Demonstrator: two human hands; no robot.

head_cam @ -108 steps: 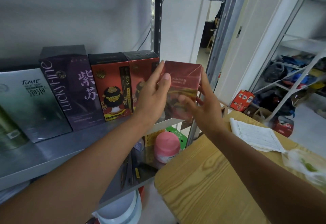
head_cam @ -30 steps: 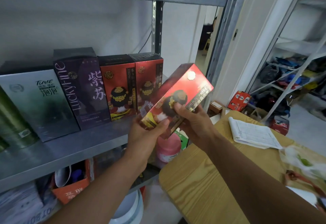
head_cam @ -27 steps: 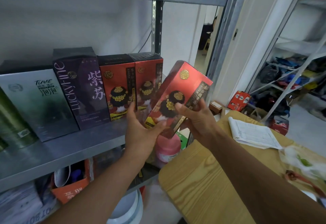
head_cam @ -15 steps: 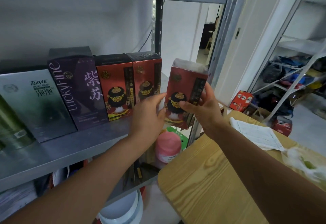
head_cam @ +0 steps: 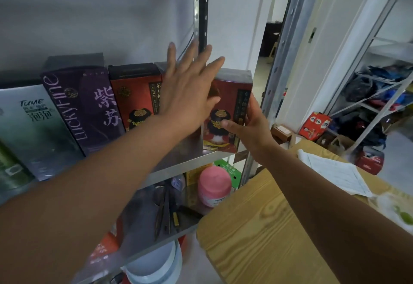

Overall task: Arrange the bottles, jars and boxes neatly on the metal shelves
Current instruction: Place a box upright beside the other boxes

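Observation:
A red box with a crowned figure (head_cam: 228, 113) stands upright at the right end of the metal shelf (head_cam: 178, 165). My right hand (head_cam: 250, 127) holds its lower right side, thumb across the front. My left hand (head_cam: 190, 86) is spread flat with straight fingers in front of the row, covering a second red box and the held box's left edge. Left of it stand another red box (head_cam: 134, 100), a purple LuckyFine box (head_cam: 80, 107) and a grey-green TUME box (head_cam: 33, 127).
The shelf's upright post (head_cam: 279, 64) is just right of the held box. Below lie a pink-lidded jar (head_cam: 214, 185), scissors (head_cam: 163, 214) and a white bucket (head_cam: 156, 268). A wooden table (head_cam: 279, 227) with papers (head_cam: 337, 174) sits at the right; another cluttered rack (head_cam: 380, 95) lies beyond.
The red box went from tilted in both hands to upright on the shelf's right end. My left hand let go and rose, spread flat, in front of the boxes.

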